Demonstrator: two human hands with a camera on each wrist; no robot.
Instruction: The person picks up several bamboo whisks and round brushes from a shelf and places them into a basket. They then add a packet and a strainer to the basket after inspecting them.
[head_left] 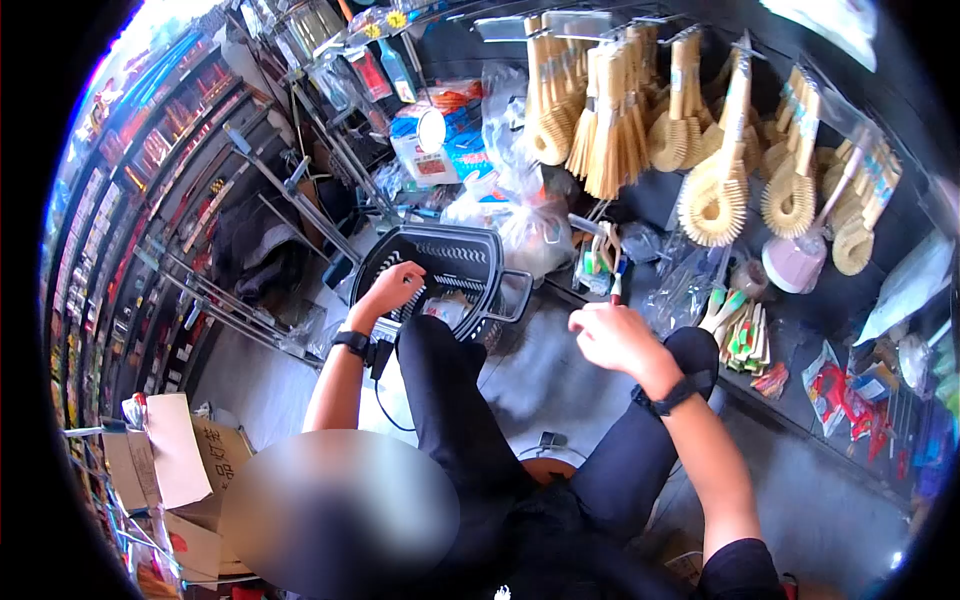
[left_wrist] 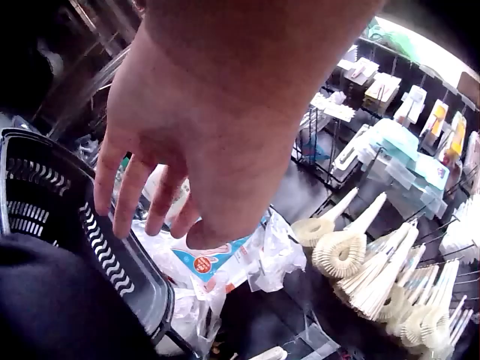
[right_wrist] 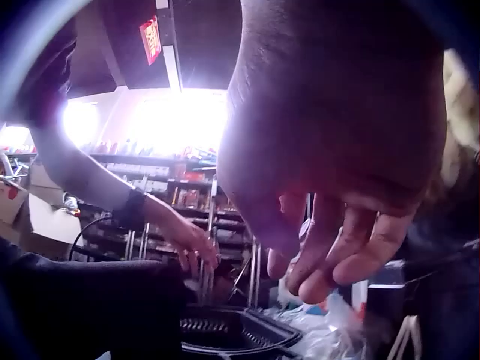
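Note:
A black plastic basket (head_left: 455, 262) with slotted walls stands on the floor in front of the person's knees. My left hand (head_left: 393, 288) hangs over its near left side, the fingers loosely bent and nothing in them. In the left wrist view the left hand (left_wrist: 195, 150) points down, with the basket's wall (left_wrist: 112, 255) beyond the fingertips. My right hand (head_left: 618, 338) is above the right knee, right of the basket. Seen from the right wrist, that hand's fingers (right_wrist: 319, 274) droop loosely with no object between them. A dark red handle (head_left: 616, 288) shows just past its knuckles in the head view.
Several pale bristle brushes (head_left: 715, 205) hang from hooks on the rack ahead. Plastic bags (head_left: 520, 225) are heaped behind the basket, and packaged goods (head_left: 855, 385) lie low at right. Stocked shelves (head_left: 150, 200) line the left side; an opened cardboard box (head_left: 180, 450) is at lower left.

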